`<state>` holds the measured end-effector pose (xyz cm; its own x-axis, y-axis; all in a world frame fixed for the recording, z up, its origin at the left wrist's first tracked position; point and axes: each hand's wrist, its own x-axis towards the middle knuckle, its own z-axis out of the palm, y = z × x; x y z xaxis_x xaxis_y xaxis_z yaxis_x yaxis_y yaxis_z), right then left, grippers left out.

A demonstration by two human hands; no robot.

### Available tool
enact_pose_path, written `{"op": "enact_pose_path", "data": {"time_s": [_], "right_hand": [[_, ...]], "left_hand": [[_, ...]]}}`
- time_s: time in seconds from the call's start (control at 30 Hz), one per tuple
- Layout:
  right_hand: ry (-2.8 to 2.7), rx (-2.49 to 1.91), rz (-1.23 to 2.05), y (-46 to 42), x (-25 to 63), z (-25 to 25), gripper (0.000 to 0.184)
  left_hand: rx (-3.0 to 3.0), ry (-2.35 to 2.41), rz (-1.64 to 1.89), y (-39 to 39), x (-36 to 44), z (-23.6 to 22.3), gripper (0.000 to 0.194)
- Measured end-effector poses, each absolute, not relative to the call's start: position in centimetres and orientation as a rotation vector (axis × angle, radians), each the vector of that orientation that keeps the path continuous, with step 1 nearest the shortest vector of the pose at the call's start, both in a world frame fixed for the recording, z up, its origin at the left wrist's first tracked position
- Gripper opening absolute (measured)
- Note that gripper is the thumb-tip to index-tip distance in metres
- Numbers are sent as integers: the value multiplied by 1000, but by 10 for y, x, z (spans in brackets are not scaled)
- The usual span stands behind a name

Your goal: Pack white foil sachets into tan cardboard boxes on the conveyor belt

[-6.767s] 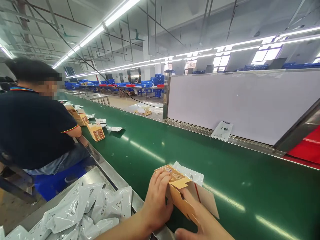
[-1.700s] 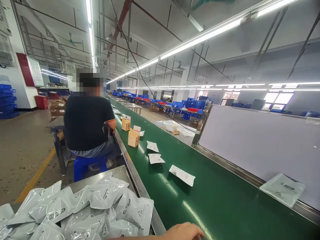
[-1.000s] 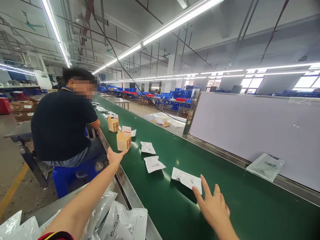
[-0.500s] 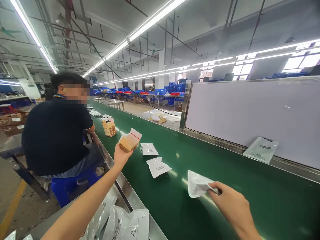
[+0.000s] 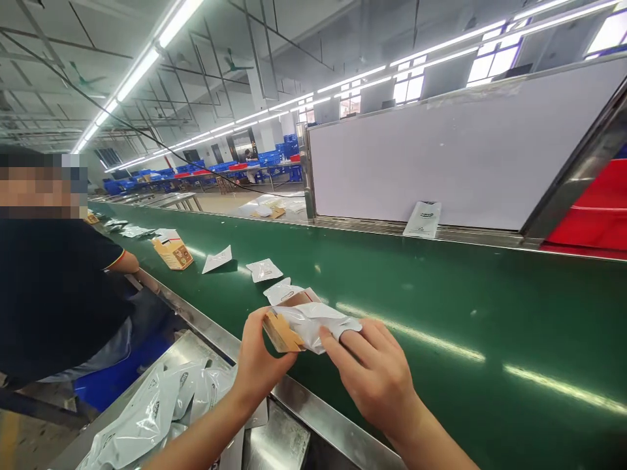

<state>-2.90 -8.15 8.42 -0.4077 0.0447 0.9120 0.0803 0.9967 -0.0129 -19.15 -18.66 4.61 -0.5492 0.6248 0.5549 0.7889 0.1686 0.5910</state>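
Lower left, a steel tray (image 5: 189, 346) of white foil pouches (image 5: 147, 398), kept within arm's reach. Left hand (image 5: 257, 352), fingers closed round a kraft carton (image 5: 280, 331), steadies it above the green conveyor belt (image 5: 441, 320); right hand (image 5: 372, 372), fingers narrowed, pinches a white pouch (image 5: 316, 324) against it.

The mailer (image 5: 313, 324) is white and the carton (image 5: 278, 333) tan, against the glossy green belt (image 5: 441, 326). To the left sit a blue stool (image 5: 115, 372) and a dark shirt (image 5: 49, 294) with a striped cuff; far right, a red panel (image 5: 592, 209).
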Motion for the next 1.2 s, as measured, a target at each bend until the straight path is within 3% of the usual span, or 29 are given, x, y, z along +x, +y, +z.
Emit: {"op": "enact_pose_path", "data": {"time_s": [0.2,0.43,0.63,0.7,0.8,0.93,1.1,1.2], "right_hand": [[-2365,0,-70,-78,-1,78,33],[-2267,31,-208,-64,23,100,27],[-2464,26,-209,-42,41,90,20],[-2586,80,-32,-43,42,84,11],[-2783,138,524,-49,38,76,28],[-2767,-231,1092,-47,34,69,28],[-2811,-512,725,-32,51,82,5],[-2749,-672,494,-20,72,98,15]], "left_hand": [[-1455,-2090,-1142,-176,-181,34,50],[-1534,-2070,-1138,-167,-166,32,58],[-1530,-2161,-1169,-166,-145,27,57],[-1663,-2104,-1208,-162,-133,23,61],[-1855,-2029,-1323,-154,-113,19,65],[-1820,-2081,-1424,-139,-89,9,59],[-1645,-1987,-1556,-127,-72,-17,68],[-1490,-1956,-1730,-134,-73,-36,70]]}}
